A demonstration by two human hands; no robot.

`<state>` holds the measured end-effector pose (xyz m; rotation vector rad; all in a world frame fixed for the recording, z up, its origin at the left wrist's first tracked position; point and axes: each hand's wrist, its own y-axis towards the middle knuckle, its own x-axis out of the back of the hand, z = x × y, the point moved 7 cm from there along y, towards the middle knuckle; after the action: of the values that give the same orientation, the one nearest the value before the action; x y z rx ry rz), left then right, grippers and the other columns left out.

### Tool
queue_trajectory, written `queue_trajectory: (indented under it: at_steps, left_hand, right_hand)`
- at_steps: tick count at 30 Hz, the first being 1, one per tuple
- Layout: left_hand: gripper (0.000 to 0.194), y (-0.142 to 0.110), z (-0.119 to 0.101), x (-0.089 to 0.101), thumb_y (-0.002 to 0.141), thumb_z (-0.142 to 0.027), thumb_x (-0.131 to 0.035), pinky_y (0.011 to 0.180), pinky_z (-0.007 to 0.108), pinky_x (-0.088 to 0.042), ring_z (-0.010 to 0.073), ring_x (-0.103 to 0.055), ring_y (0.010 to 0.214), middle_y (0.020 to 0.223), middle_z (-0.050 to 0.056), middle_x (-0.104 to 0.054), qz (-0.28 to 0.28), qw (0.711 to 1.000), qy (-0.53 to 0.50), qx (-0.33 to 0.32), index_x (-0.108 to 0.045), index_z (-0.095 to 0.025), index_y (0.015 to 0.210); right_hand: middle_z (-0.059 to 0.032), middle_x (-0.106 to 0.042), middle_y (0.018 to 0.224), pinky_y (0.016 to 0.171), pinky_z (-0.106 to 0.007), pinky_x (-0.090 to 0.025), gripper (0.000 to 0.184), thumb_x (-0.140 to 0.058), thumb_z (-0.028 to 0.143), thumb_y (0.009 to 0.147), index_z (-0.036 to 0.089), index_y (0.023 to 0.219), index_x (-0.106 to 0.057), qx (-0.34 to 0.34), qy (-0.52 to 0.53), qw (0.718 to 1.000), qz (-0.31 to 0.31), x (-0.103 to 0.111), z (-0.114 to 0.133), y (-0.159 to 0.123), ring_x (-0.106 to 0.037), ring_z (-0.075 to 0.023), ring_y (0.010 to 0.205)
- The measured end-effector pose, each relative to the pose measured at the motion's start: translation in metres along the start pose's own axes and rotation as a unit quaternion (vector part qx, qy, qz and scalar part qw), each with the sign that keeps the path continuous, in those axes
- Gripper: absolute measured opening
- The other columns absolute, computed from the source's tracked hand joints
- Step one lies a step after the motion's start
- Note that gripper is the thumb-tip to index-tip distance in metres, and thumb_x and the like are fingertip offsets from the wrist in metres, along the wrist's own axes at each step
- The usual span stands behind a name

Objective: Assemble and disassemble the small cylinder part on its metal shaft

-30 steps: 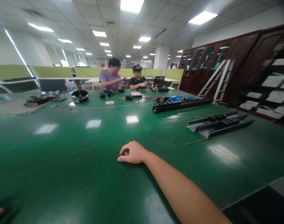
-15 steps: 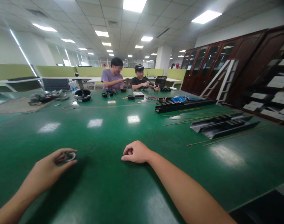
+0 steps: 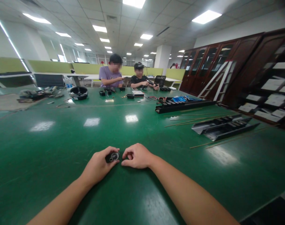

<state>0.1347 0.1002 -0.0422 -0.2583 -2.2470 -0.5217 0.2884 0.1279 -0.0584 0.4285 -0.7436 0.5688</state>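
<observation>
My left hand (image 3: 97,164), its fingers and thumb closed, grips a small dark cylindrical part with a round silvery metal end (image 3: 113,157). That end faces up toward me, and its exact kind does not show. Just to the right of it is my right hand (image 3: 137,157), low over the green tabletop (image 3: 142,190). Its fingers are curled toward the thumb; whether something tiny sits between them is hidden. A narrow gap separates the part from my right fingertips.
Black metal channels (image 3: 217,129) and thin rods (image 3: 186,121) lie on the right. Behind them is a longer black channel (image 3: 177,107) with blue pieces. A black headset (image 3: 78,93) and small black boxes (image 3: 130,96) lie farther back. Two people (image 3: 110,73) work across the table.
My left hand has moved right with the part, bringing it close beside my right hand and turning its metal end toward me. My right hand has hardly moved.
</observation>
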Motion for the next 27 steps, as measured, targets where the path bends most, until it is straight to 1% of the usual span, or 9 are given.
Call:
queue_trajectory:
  at_steps: [4,7,10,14,16,19,23,27]
  left_hand:
    - [0.032,0.0010,0.0042,0.0040,0.081,-0.031,-0.069,0.090,0.031,-0.054,0.0191,-0.068,0.098,0.109,0.001,-0.071,-0.031,1.000,-0.005,0.003,-0.062,-0.025,0.112]
    - [0.033,0.0005,0.0051,0.0030,0.080,-0.030,-0.070,0.090,0.030,-0.053,0.0184,-0.068,0.098,0.109,0.000,-0.071,-0.034,0.999,-0.012,0.008,-0.062,-0.026,0.112]
    - [0.033,-0.0002,0.0056,0.0021,0.080,-0.030,-0.071,0.090,0.030,-0.052,0.0178,-0.067,0.099,0.109,-0.001,-0.071,-0.028,0.999,-0.021,0.013,-0.062,-0.027,0.111]
    - [0.029,0.0008,0.0059,-0.0019,0.079,-0.026,-0.070,0.087,0.028,-0.052,0.0165,-0.067,0.097,0.105,-0.003,-0.071,0.013,0.999,-0.033,0.024,-0.062,-0.028,0.108]
    - [0.029,0.0012,0.0061,-0.0028,0.080,-0.026,-0.070,0.086,0.027,-0.051,0.0159,-0.067,0.096,0.103,-0.004,-0.071,0.023,0.999,-0.038,0.026,-0.062,-0.028,0.107]
    - [0.029,0.0012,0.0065,-0.0019,0.080,-0.027,-0.070,0.088,0.027,-0.051,0.0155,-0.067,0.099,0.109,-0.004,-0.070,0.013,0.999,-0.046,0.011,-0.062,-0.028,0.107]
    - [0.029,0.0014,0.0081,0.0009,0.082,-0.029,-0.068,0.096,0.029,-0.049,0.0160,-0.064,0.107,0.116,-0.003,-0.068,-0.021,0.999,-0.031,-0.004,-0.062,-0.029,0.110]
    - [0.028,0.0039,0.0074,-0.0038,0.081,-0.028,-0.069,0.093,0.028,-0.050,0.0162,-0.066,0.102,0.110,-0.004,-0.070,0.006,1.000,-0.024,0.009,-0.063,-0.030,0.108]
  right_hand:
    - [0.0044,-0.060,0.062,0.052,-0.021,-0.031,0.026,-0.074,0.043,0.075,0.021,0.089,-0.074,-0.001,-0.009,1.000,0.002,-0.0006,0.0017,0.0003,-0.051,-0.0092,0.055]
    - [0.0043,-0.059,0.062,0.052,-0.022,-0.030,0.026,-0.074,0.042,0.074,0.021,0.089,-0.074,-0.002,-0.011,1.000,0.001,-0.0009,0.0013,0.0003,-0.051,-0.0093,0.055]
    - [0.0042,-0.059,0.062,0.052,-0.021,-0.030,0.026,-0.074,0.043,0.075,0.021,0.088,-0.074,-0.003,-0.009,1.000,-0.002,-0.0014,0.0005,0.0004,-0.050,-0.0092,0.054]
    - [0.0045,-0.059,0.062,0.051,-0.021,-0.030,0.025,-0.074,0.043,0.074,0.021,0.087,-0.074,-0.002,-0.008,1.000,-0.006,-0.0011,0.0002,0.0004,-0.050,-0.0091,0.054]
    - [0.0047,-0.059,0.062,0.050,-0.021,-0.030,0.025,-0.074,0.043,0.074,0.022,0.087,-0.074,0.000,-0.008,1.000,-0.008,0.0000,0.0008,0.0003,-0.051,-0.0091,0.053]
    - [0.0051,-0.059,0.061,0.051,-0.021,-0.031,0.024,-0.073,0.042,0.075,0.021,0.086,-0.074,0.006,-0.009,1.000,-0.010,0.0014,0.0026,0.0002,-0.051,-0.0087,0.053]
    - [0.0053,-0.059,0.060,0.051,-0.021,-0.031,0.023,-0.073,0.042,0.075,0.021,0.086,-0.074,0.008,-0.007,1.000,-0.007,0.0005,0.0027,0.0009,-0.050,-0.0086,0.052]
    - [0.0049,-0.058,0.061,0.051,-0.021,-0.031,0.024,-0.074,0.042,0.074,0.021,0.086,-0.074,0.002,-0.006,1.000,-0.009,-0.0004,0.0008,0.0013,-0.051,-0.0089,0.053]
